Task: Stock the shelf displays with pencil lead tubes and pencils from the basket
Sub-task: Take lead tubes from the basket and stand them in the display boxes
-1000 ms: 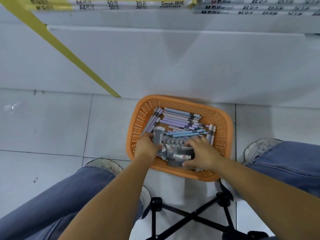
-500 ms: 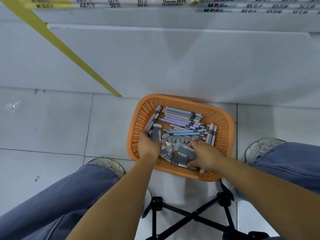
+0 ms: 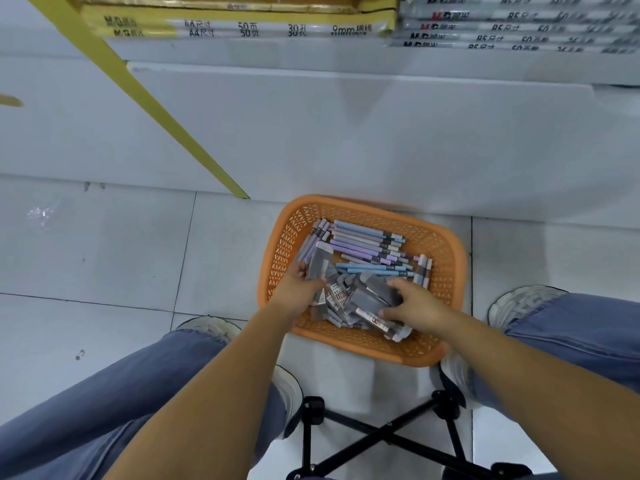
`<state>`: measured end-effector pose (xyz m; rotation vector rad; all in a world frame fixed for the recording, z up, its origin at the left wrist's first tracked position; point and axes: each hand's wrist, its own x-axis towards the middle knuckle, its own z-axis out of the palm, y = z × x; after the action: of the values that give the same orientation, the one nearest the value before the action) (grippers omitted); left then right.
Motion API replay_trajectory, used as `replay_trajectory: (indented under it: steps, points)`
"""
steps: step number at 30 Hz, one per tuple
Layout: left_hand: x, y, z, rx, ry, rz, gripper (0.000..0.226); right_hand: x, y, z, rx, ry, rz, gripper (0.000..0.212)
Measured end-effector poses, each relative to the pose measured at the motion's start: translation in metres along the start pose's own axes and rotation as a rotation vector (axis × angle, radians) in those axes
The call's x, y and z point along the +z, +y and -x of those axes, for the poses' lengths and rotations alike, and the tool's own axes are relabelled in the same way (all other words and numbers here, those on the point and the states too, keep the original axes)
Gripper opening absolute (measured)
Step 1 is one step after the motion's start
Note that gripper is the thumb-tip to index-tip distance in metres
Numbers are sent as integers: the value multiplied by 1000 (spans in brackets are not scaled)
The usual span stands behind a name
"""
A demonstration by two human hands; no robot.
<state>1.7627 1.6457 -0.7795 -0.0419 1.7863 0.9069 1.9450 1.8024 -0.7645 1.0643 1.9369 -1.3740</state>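
An orange plastic basket point(image 3: 446, 251) stands on the floor between my feet. Its far half holds several pastel purple and blue pencils point(image 3: 363, 244). The near half holds grey packets of pencil lead tubes point(image 3: 341, 299). My left hand point(image 3: 298, 289) is in the basket's left side, closed around an upright grey lead tube packet point(image 3: 319, 263). My right hand point(image 3: 415, 303) grips a stack of grey lead tube packets point(image 3: 375, 301) tilted over the basket's near side.
A white shelf base point(image 3: 346, 133) rises just behind the basket, with stacked notebook packs point(image 3: 242, 26) on the shelf above. A yellow strip point(image 3: 145, 95) runs diagonally at left. The black legs of a folding stool point(image 3: 381, 434) are under me, my shoes either side.
Both hands have gathered lead tube packets; the left has lifted one packet upright, and the right has pulled its stack toward the near rim.
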Motion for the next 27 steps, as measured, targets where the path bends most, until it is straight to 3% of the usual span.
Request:
replay_trajectory:
  steps: [4,11,19,23,27]
  points:
    - [-4,17,15,-64,-126,255,76,-20,-10,1,18,49,-135,42]
    - [-2,51,53,77,-274,434,16,-49,-48,24,-109,223,-298,51]
    - [-4,143,149,449,-308,442,48,-73,-159,109,-512,275,-485,35]
    - [-19,182,201,595,-194,474,36,-89,-217,163,-649,320,-454,19]
    - [-39,213,244,716,-145,511,41,-115,-255,220,-749,276,-345,22]
